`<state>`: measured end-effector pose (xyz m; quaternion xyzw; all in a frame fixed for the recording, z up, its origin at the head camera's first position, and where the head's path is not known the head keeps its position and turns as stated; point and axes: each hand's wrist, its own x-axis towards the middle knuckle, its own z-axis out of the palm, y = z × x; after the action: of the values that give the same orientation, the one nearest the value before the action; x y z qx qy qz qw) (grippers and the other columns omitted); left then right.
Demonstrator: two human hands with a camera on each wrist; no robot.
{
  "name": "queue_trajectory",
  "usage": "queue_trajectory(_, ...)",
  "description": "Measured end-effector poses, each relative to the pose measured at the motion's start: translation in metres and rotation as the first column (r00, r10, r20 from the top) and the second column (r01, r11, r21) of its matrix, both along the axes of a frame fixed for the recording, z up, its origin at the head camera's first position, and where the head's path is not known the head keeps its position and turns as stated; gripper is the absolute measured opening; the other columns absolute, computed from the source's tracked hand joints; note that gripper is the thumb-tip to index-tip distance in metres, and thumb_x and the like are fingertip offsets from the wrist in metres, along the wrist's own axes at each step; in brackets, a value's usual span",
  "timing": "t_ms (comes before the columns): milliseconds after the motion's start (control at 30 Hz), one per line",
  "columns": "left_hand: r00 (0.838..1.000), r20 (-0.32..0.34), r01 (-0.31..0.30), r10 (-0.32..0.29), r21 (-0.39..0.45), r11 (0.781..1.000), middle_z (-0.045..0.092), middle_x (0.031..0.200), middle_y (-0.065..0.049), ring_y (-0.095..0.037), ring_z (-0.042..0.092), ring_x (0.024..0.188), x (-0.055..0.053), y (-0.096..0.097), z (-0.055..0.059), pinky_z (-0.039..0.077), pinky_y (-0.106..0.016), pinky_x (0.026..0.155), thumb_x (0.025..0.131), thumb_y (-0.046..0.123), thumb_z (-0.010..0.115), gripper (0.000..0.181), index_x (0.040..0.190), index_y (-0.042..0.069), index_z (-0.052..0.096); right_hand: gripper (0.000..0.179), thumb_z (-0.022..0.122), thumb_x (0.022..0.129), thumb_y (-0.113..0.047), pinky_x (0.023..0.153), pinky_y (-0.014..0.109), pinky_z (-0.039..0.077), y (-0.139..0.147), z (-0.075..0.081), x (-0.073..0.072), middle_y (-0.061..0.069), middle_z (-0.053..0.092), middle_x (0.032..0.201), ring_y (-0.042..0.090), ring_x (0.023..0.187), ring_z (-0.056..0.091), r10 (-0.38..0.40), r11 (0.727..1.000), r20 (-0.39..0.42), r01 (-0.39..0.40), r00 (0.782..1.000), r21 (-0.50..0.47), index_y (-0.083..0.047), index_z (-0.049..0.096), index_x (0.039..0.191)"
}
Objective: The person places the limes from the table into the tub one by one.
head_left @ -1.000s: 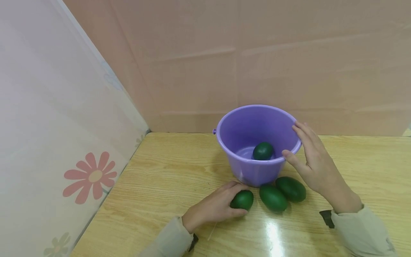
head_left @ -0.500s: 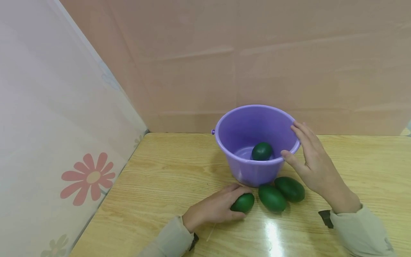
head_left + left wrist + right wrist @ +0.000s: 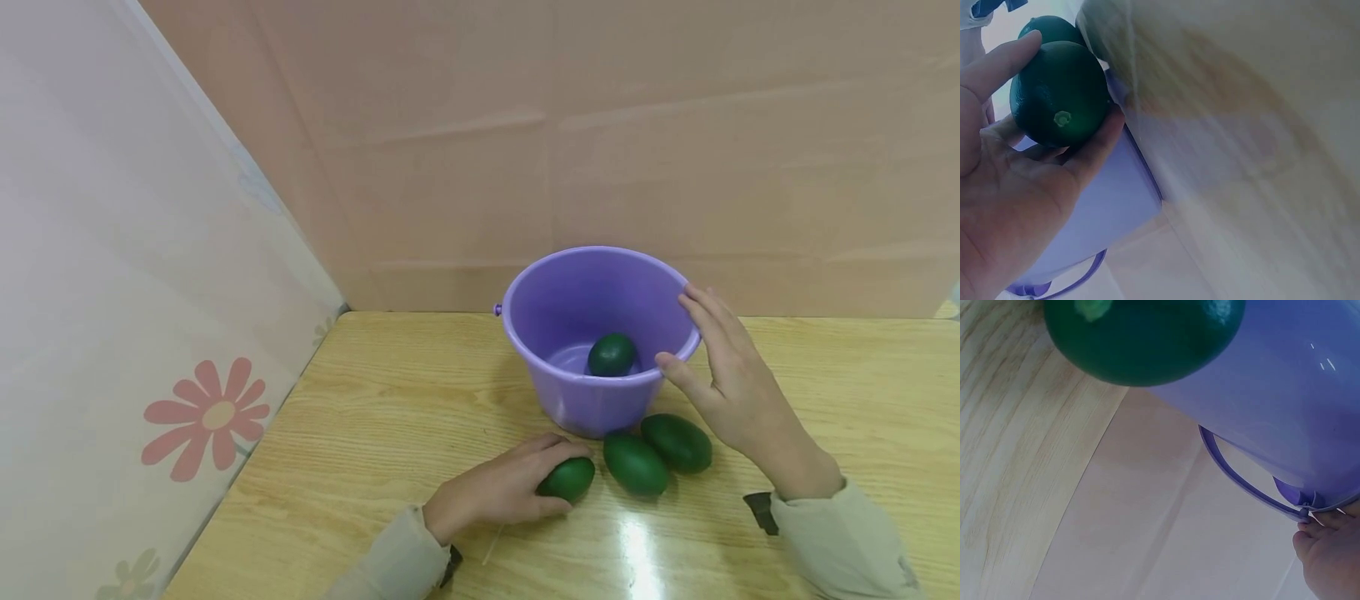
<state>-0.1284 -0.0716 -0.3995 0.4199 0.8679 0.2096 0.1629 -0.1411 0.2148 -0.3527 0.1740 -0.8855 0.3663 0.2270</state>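
A purple bucket (image 3: pixel 592 404) stands at the table's back, one dark green avocado (image 3: pixel 612 355) on its floor. In front of it, my left hand (image 3: pixel 510 482) grips another avocado (image 3: pixel 568 480) from the left, thumb on the near side and fingers over the far side. The left wrist view shows this avocado (image 3: pixel 1060 94) between thumb and fingers, a pale stem scar facing the camera. My right hand (image 3: pixel 742 392) holds the bucket's right rim, fingertips and thumb tip over the edge. Two more avocados (image 3: pixel 636 463) lie side by side just right of the left hand.
The wooden table (image 3: pixel 360 417) meets a pinkish cloth backdrop (image 3: pixel 450 167) behind the bucket. A pale flowered sheet (image 3: pixel 112 292) borders the table's left edge. The bucket's purple handle (image 3: pixel 1241 478) hangs down its outer side in the right wrist view.
My left hand's fingers have settled a little further over the avocado, which has shifted slightly toward me. The right hand keeps its place on the bucket rim.
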Motion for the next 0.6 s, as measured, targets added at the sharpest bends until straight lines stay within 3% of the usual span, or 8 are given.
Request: queue_trajectory(600, 0.997, 0.027, -0.070, 0.067, 0.115, 0.991, 0.053, 0.138, 0.002, -0.005, 0.053, 0.120, 0.001, -0.011, 0.015, 0.048, -0.025, 0.101, 0.092, 0.026, 0.070, 0.058, 0.145, 0.022, 0.045, 0.068, 0.061, 0.096, -0.025, 0.118, 0.070, 0.013, 0.000, 0.000, 0.000, 0.017, 0.025, 0.163, 0.039, 0.153, 0.013, 0.002, 1.000, 0.002, -0.002, 1.000, -0.003, -0.001, 0.032, 0.153)
